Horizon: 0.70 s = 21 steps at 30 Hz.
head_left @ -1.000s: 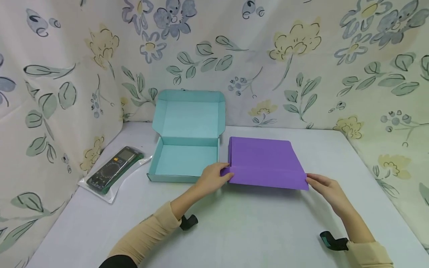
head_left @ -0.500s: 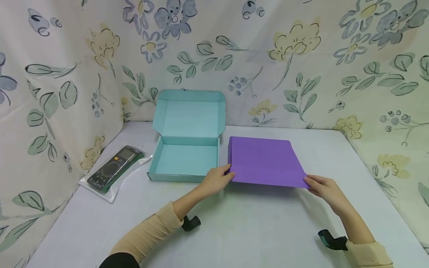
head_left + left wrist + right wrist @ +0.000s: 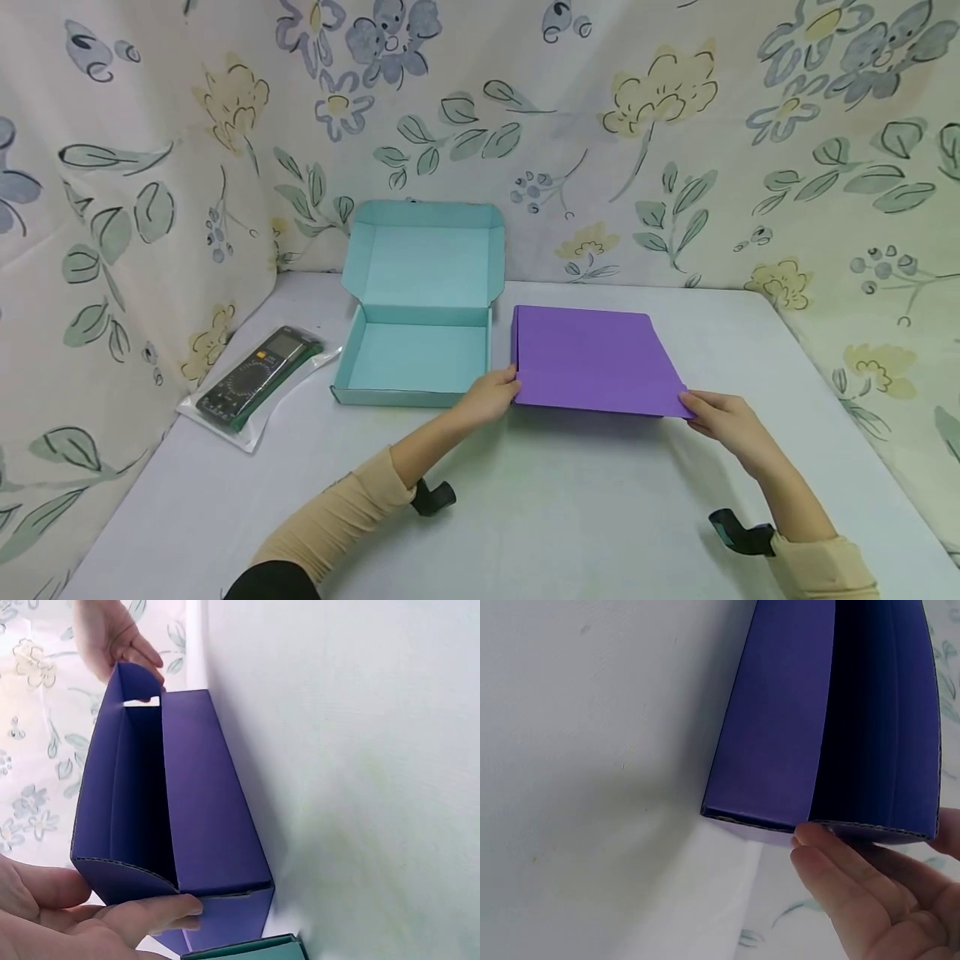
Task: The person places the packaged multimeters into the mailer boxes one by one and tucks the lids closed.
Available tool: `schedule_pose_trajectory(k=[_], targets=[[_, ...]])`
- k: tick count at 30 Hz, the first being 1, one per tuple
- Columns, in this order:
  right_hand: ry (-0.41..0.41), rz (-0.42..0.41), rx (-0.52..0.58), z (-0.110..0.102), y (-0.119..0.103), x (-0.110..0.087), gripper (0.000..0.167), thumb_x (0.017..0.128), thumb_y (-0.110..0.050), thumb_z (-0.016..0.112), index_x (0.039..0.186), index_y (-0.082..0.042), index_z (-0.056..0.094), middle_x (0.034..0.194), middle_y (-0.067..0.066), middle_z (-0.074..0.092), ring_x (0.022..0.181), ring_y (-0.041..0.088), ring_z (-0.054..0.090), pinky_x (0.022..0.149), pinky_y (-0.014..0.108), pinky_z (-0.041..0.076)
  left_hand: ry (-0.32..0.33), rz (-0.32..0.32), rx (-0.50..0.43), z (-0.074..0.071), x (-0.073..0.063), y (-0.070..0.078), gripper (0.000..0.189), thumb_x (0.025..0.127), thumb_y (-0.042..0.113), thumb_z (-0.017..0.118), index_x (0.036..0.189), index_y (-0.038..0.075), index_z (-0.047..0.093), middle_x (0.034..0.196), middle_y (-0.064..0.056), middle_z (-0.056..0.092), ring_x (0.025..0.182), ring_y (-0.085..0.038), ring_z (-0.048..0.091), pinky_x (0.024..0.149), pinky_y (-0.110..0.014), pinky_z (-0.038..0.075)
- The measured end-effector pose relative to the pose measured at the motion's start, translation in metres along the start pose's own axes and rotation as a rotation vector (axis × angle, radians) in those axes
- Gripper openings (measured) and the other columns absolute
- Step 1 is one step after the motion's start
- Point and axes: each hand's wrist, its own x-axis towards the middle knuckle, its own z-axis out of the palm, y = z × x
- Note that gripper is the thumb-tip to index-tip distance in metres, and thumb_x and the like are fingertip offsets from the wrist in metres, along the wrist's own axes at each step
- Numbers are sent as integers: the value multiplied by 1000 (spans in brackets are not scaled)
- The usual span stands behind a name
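A purple cardboard box sits on the white table, its lid lowered but a gap showing under its front edge. In the left wrist view, the lid's front flap stands apart from the box's front wall. My left hand holds the lid's front left corner, fingers against the side ear. At the front right corner, my right hand pinches the lid between thumb and fingers. In the right wrist view, its fingertips touch the lid's side ear. The box's inside is dark.
An open teal box stands just left of the purple one, its lid raised. Further left lies a black and green multimeter in a clear plastic bag. Floral cloth hangs behind the white table.
The lid's front edge has tipped down and inward, and its front flap has gone from sight in the head view. Both hands have moved slightly with it.
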Motion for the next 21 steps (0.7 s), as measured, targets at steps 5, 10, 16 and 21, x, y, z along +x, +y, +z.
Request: schedule_pose_trajectory(k=[5, 10, 16, 21], targets=[[6, 7, -47, 2, -4, 0, 53, 105, -20, 40, 128, 28, 41, 122, 39, 55, 100, 25, 67, 80, 28, 57, -18, -17, -3, 4, -1, 2, 54, 103, 14, 37, 149, -10, 21, 156, -21, 22, 144, -34, 19, 118, -44, 17], [-2, -4, -97, 4, -4, 1, 52, 106, -19, 37, 128, 28, 40, 120, 38, 57, 107, 43, 62, 82, 34, 57, -30, -30, 15, 7, -3, 3, 57, 104, 14, 38, 150, -11, 15, 157, -21, 18, 145, -36, 15, 119, -48, 8], [-9, -3, -113, 3, -4, 1, 52, 106, -19, 36, 128, 29, 39, 123, 40, 53, 111, 48, 58, 83, 35, 56, -17, 21, 60, 11, -6, 1, 56, 104, 14, 37, 149, -13, 16, 157, -21, 19, 144, -36, 17, 118, -52, 0], [-7, 14, -94, 3, -5, 2, 50, 106, -17, 37, 128, 29, 40, 121, 40, 55, 107, 43, 61, 82, 34, 57, 1, 51, 76, 12, -7, -1, 55, 103, 12, 38, 148, -14, 18, 155, -23, 22, 143, -35, 21, 118, -53, 0]])
